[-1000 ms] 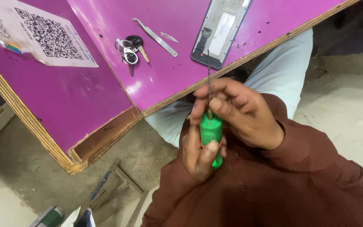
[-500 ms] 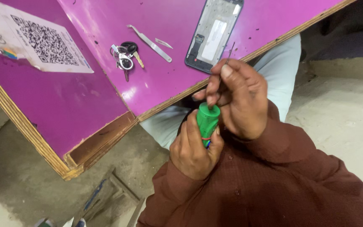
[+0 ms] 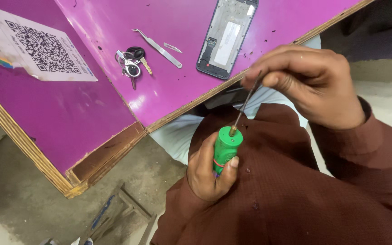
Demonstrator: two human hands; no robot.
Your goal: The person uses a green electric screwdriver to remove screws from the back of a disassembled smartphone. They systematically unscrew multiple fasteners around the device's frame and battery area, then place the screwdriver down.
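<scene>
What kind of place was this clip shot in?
Probably a small phone-repair bench: an opened phone frame and metal tweezers lie on the pink table, and the left hand grips a green screwdriver handle.

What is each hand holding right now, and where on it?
Left hand grips the green screwdriver handle around its lower body; right hand pinches the thin metal shaft near its tip.

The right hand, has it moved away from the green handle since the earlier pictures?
Yes. The right hand now pinches the thin shaft higher, nearer the table edge, off the green handle.
</scene>
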